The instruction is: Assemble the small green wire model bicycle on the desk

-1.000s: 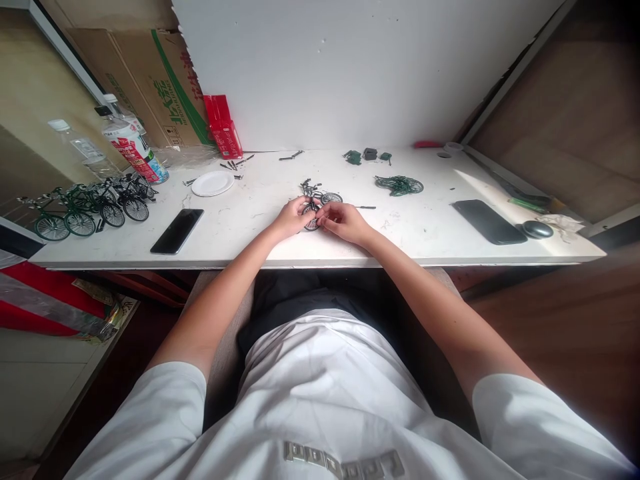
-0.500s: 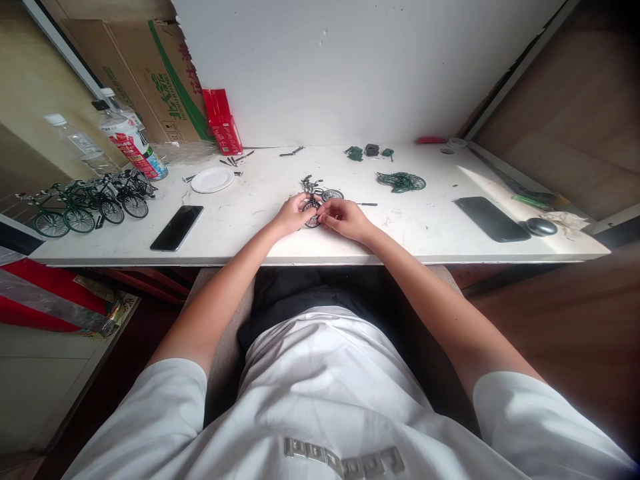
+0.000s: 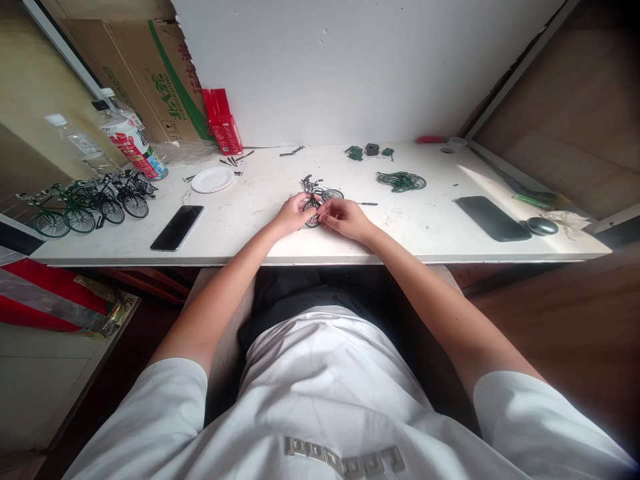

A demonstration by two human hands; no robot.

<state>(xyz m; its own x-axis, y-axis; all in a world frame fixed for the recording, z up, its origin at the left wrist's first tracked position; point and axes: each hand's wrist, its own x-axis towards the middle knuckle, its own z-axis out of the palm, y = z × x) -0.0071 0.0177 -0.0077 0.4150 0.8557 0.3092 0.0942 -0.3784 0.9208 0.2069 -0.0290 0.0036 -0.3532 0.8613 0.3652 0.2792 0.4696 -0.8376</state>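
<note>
Between my hands, near the middle of the white table point(image 3: 240, 230), is a small black model bicycle point(image 3: 332, 194). My left hand point(image 3: 294, 213) is closed on the part around its near wheel. From the other side, my right hand point(image 3: 345, 219) has its thumb and fingertips pinched against that same wheel. Whether a tiny part sits in the right fingertips is hidden. Just right of the hands lies a thin dark strip point(image 3: 369, 204). Farther right rests a bundle of green bicycle parts point(image 3: 401, 181) with a wheel.
Several model bicycles point(image 3: 80, 210) stand at the left, by bottles point(image 3: 131, 143). A phone point(image 3: 177, 228) and white paper plate point(image 3: 213, 179) lie nearby. Small green parts point(image 3: 355, 153) sit at the back. To the right are a dark flat slab point(image 3: 493, 219) and a mouse point(image 3: 541, 227).
My right fingertips have shifted very slightly at the wheel. Both hands and the bicycle otherwise stay in place.
</note>
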